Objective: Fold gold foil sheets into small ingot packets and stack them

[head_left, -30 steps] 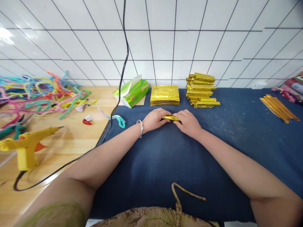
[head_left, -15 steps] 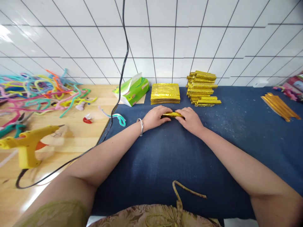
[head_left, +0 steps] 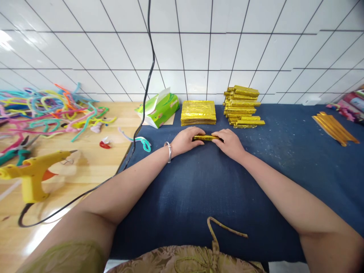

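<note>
A narrow strip of folded gold foil paper [head_left: 207, 138] lies crosswise between both hands, low over the dark blue cloth [head_left: 196, 189]. My left hand [head_left: 189, 140] pinches its left end, thumb at the near side and fingers beyond. The right end is gripped by my right hand [head_left: 229, 143] in the same way. Just behind the hands stands a flat stack of gold foil sheets [head_left: 198, 112]. Right of that, a pile of folded gold strips [head_left: 243, 106] rests near the wall.
Left of the stack is a green tissue pack [head_left: 162, 108]. A black cable [head_left: 148, 72] hangs down to a yellow glue gun [head_left: 34, 172] on the wooden surface, near pliers [head_left: 19, 151] and tangled pipe cleaners [head_left: 54, 108]. Orange-gold strips [head_left: 335, 129] lie far right.
The gold strip's side facing me shows more, and it looks slightly longer between my hands. My left hand has shifted very slightly left.
</note>
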`<control>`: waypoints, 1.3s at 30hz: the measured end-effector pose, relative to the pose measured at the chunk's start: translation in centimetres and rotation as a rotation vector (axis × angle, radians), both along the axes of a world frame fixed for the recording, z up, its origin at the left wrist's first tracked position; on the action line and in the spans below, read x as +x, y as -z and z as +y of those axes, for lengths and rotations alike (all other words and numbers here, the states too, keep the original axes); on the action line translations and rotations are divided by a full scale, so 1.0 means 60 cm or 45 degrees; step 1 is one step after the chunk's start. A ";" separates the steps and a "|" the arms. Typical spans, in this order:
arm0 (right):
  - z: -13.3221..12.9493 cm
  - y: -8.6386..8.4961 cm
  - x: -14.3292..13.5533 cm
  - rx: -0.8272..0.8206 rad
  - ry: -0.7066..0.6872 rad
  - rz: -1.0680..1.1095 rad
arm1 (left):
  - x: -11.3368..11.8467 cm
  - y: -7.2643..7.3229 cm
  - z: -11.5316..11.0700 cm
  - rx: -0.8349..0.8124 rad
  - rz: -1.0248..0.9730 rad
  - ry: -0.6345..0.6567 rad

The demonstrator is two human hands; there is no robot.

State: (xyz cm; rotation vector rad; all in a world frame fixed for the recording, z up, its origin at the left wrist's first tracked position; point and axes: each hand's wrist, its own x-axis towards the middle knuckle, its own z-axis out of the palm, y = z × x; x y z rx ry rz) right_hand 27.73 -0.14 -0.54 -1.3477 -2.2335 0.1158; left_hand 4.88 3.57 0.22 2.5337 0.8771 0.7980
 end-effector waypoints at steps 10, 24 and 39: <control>-0.001 -0.006 0.002 0.097 -0.056 -0.134 | -0.001 0.002 0.000 -0.013 0.014 -0.013; 0.075 -0.080 0.213 0.460 0.434 0.144 | -0.001 0.004 0.003 -0.097 -0.021 -0.057; 0.111 -0.021 0.267 0.217 0.597 0.053 | 0.001 0.005 0.007 -0.017 0.046 -0.006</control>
